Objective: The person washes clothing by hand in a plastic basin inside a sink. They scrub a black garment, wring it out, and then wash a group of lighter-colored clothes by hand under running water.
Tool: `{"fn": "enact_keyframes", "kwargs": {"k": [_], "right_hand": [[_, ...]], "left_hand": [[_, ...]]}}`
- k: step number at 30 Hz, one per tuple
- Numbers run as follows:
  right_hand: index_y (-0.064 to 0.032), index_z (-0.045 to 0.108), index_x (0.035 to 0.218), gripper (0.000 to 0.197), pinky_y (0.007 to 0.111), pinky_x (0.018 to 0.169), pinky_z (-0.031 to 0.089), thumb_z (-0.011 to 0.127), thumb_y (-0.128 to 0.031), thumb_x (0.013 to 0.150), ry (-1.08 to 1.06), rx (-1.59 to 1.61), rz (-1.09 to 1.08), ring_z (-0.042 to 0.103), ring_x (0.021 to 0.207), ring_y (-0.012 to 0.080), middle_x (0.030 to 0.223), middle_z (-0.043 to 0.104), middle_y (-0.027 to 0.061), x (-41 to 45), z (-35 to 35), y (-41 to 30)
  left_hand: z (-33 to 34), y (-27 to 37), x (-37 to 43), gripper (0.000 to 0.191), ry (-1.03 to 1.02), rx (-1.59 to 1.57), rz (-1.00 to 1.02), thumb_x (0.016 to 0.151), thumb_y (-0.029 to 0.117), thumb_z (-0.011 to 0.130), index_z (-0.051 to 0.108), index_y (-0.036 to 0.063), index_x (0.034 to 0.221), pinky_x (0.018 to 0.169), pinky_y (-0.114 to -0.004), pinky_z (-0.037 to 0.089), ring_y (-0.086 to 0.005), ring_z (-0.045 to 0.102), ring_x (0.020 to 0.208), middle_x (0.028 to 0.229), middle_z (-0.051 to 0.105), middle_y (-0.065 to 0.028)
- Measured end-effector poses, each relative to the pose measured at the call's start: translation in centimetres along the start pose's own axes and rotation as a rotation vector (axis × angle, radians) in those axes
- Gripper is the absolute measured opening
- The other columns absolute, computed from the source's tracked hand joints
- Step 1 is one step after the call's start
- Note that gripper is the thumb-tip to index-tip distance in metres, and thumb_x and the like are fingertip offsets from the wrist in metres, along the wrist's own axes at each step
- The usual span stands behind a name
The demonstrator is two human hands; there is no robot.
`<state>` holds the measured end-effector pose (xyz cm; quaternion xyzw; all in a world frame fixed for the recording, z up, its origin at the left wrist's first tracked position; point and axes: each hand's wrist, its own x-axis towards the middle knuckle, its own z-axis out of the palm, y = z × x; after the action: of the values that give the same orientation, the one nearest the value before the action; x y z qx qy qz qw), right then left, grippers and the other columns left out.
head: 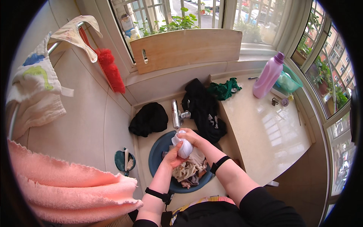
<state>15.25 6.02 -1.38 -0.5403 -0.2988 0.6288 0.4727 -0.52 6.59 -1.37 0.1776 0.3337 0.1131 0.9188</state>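
My left hand (173,157) and my right hand (190,137) are both closed on a bunched white cloth (185,148), right under the spout of a chrome faucet (175,115). My left hand grips it from below, my right hand from above. Beneath them a blue plastic basin (155,153) holds crumpled garments (188,170) in beige, pink and grey. Whether water runs from the spout I cannot tell.
Black garments lie left (150,119) and right (204,110) of the faucet. On the right counter (255,127) are a green cloth (225,89), a pink-purple bottle (266,78) and a teal basket (292,76). A pink towel (71,187) hangs at lower left.
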Motion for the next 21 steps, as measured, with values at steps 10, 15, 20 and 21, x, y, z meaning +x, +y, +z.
{"fn": "enact_keyframes", "kwargs": {"k": [10,15,20,21], "right_hand": [[-0.0073,0.052,0.106,0.045,0.035,0.065,0.052,0.072,-0.030,0.074,-0.163,0.162,0.113,0.061,0.076,0.0200,0.090,0.061,0.0082,-0.1,-0.4,-2.1],[-0.0049,0.055,0.088,0.027,0.033,0.063,0.049,0.071,-0.019,0.071,-0.120,-0.005,0.075,0.059,0.071,0.0184,0.079,0.059,0.0074,-0.8,1.0,-4.3],[-0.0006,0.064,0.089,0.026,0.036,0.072,0.050,0.061,-0.018,0.069,0.066,-0.807,-0.072,0.064,0.079,0.0253,0.082,0.065,0.0132,-0.6,1.5,-2.6],[-0.0038,0.066,0.094,0.029,0.038,0.076,0.050,0.060,-0.018,0.070,0.165,-0.945,-0.088,0.065,0.084,0.0293,0.088,0.067,0.0155,-1.1,1.2,-2.0]], "left_hand": [[0.5,-0.1,-0.9,0.058,-0.193,-0.206,0.013,0.075,0.036,0.072,0.046,0.0145,0.123,0.066,-0.030,0.051,-0.0196,0.058,0.092,0.110,0.057,-0.0059],[1.9,0.5,-1.4,0.054,-0.143,0.108,-0.050,0.076,0.031,0.072,0.047,0.0130,0.120,0.066,-0.029,0.050,-0.0165,0.059,0.089,0.105,0.058,-0.0039],[1.3,-3.7,2.1,0.041,0.141,0.268,0.051,0.083,0.029,0.063,0.049,0.0148,0.118,0.078,-0.030,0.048,-0.0122,0.057,0.093,0.104,0.058,-0.0002],[2.3,-4.5,2.7,0.041,0.130,0.277,0.038,0.083,0.029,0.063,0.049,0.0148,0.118,0.078,-0.030,0.048,-0.0122,0.057,0.093,0.104,0.058,-0.0002]]}}
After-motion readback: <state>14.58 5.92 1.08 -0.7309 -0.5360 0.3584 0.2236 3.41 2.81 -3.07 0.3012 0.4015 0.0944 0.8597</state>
